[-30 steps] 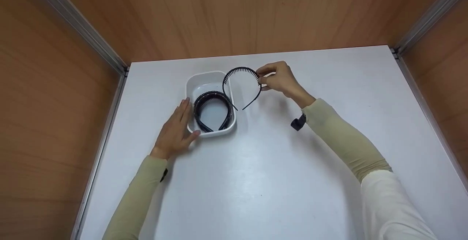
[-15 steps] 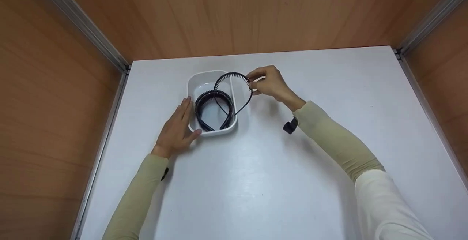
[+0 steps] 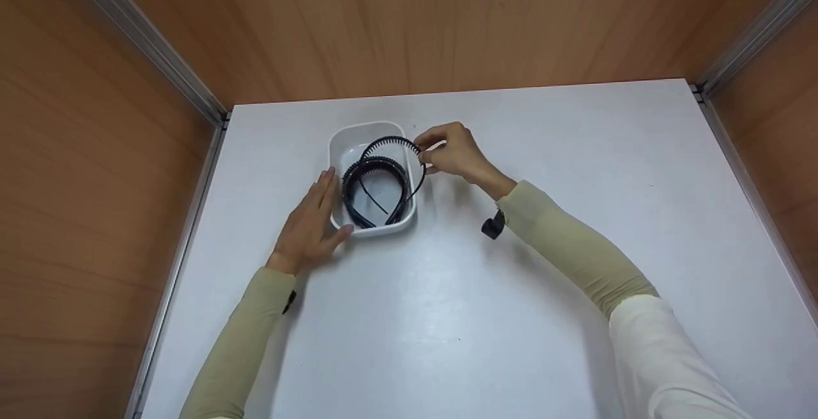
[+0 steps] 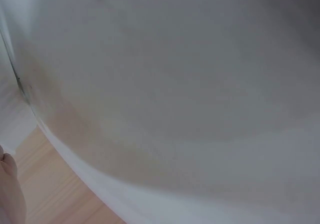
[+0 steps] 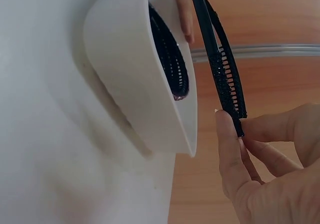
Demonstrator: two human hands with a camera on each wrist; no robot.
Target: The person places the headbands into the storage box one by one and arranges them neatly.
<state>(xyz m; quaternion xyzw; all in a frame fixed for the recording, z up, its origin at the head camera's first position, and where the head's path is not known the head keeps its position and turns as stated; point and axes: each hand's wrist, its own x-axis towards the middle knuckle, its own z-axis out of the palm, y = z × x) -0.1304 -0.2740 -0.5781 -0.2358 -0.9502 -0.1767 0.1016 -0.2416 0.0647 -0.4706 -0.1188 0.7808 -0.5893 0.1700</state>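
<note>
My right hand [image 3: 452, 152] pinches a black toothed headband [image 5: 226, 67] by one side of its band between thumb and fingers. In the right wrist view this headband hangs above the rim of a white container [image 5: 125, 59]. Seen from the head, it overlaps a stack of black headbands [image 3: 348, 198] that lies inside the white container, toward the near end. My left hand [image 3: 307, 224] rests with straight fingers along the container's left wall, its thumb at the near left corner. The left wrist view shows mostly blurred white surface, with a bit of that hand [image 4: 10, 194] at the edge.
The container stands on a white table [image 3: 447, 317], left of its middle and near the back. Wood panels [image 3: 409, 23] enclose the table at the back and both sides. A dark strap piece [image 3: 493, 225] sticks out below the right sleeve.
My right hand has carried the pinched headband left and slightly nearer, from beside the container's right rim to over the stack. The left hand has stayed at the container.
</note>
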